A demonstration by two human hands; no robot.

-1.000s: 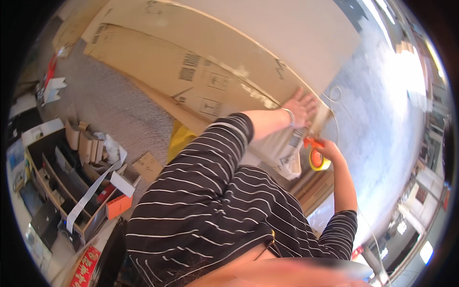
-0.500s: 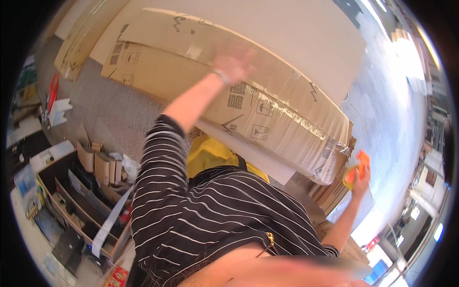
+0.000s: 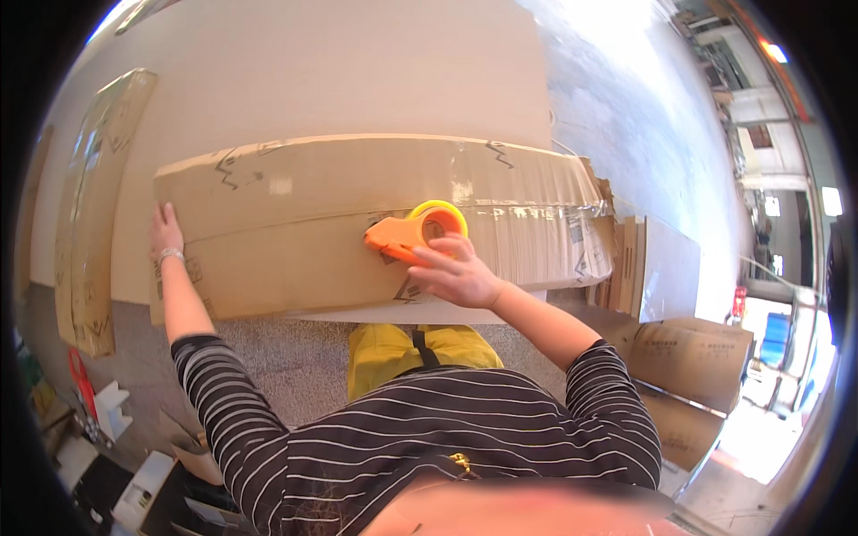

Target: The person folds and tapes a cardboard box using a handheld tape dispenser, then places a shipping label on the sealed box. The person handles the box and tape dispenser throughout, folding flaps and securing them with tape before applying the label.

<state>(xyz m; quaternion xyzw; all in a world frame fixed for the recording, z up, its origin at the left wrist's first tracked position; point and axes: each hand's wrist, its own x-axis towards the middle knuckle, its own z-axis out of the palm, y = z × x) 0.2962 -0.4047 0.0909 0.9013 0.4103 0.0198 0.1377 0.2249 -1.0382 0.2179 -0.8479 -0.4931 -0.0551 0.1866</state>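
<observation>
A long brown cardboard box lies across in front of me, a lengthwise seam along its top. Shiny clear tape or film covers its right part. My left hand rests against the box's left end, fingers extended and holding nothing. In my right hand is an orange tape dispenser with a yellow roll, held over the middle of the box near the seam. Whether the dispenser touches the cardboard, I cannot tell.
Under the box is a broad pale board. A narrow taped carton lies at the left. Folded cardboard stands at the right, near upright panels. A red-handled item sits at the lower left.
My left hand has gone from the middle of the box to its left end. My right hand has brought the tape dispenser from the far right to over the box. The view has turned.
</observation>
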